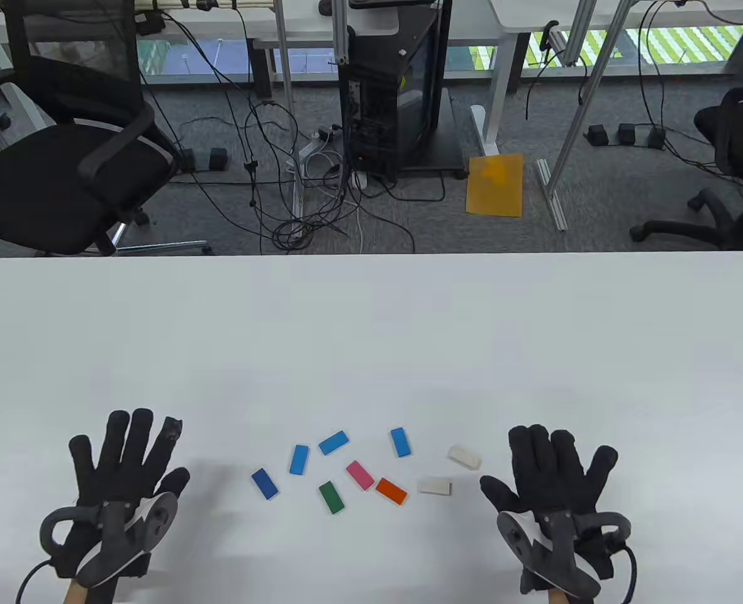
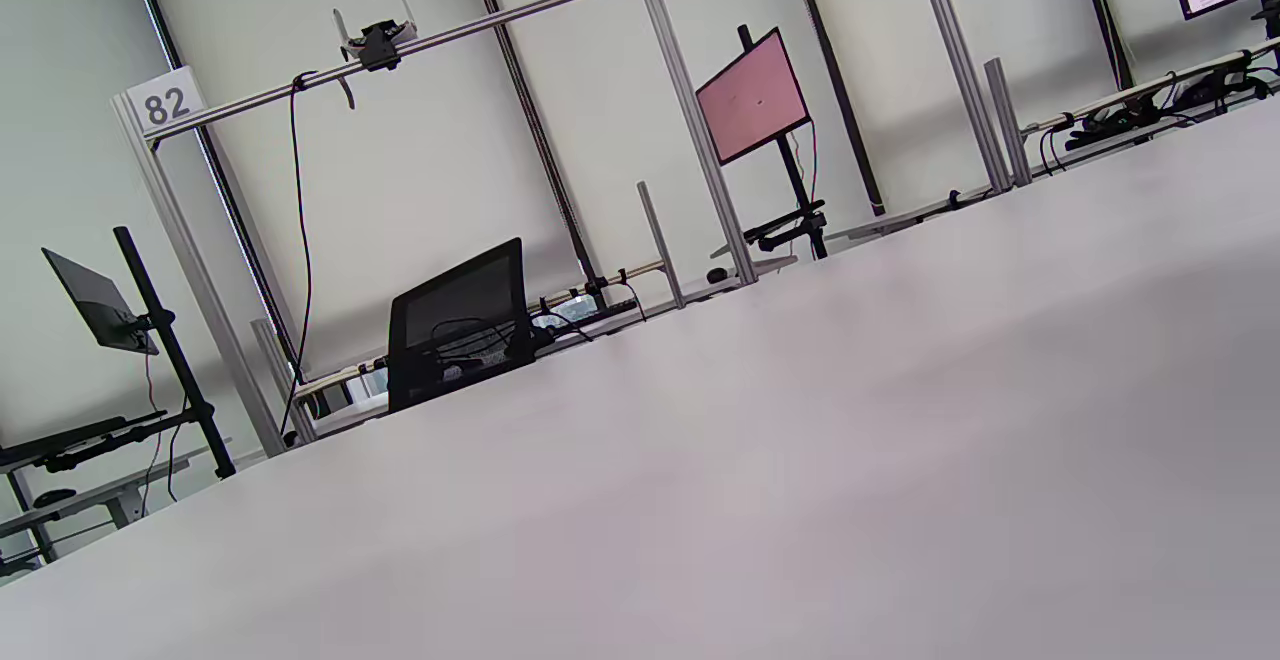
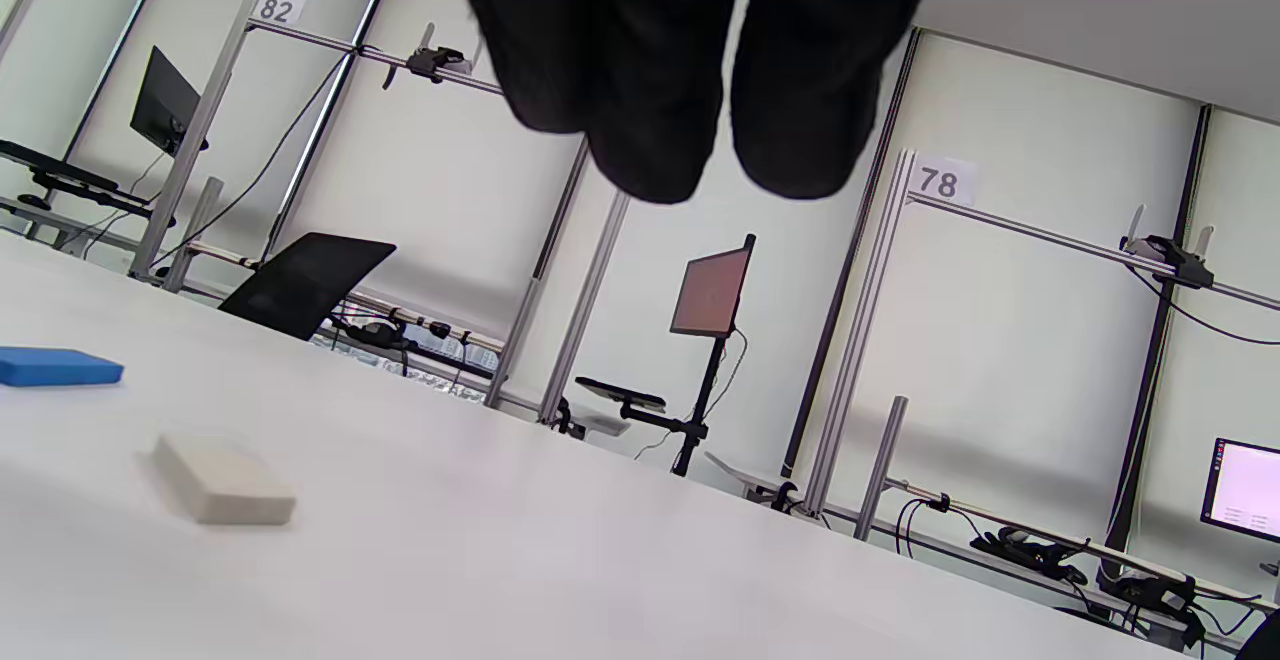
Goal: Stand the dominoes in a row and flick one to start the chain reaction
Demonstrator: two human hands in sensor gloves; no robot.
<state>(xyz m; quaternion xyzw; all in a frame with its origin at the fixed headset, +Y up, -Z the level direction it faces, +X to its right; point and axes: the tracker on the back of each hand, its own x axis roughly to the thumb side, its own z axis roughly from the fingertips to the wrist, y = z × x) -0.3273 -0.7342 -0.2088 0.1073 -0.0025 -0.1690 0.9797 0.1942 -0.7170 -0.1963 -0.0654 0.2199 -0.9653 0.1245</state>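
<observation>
The white bench (image 1: 371, 327) carries everything. The left hand (image 1: 126, 472) lies palm down at seven o'clock, fingers straight and spread, holding nothing. The right hand (image 1: 550, 478) mirrors it at five o'clock, fingers straight and empty. Between them, at six o'clock, the dominoes (image 1: 358, 469) lie flat and scattered: four blue, one green, one pink, one orange, two white, none standing, none touched by either hand.
</observation>
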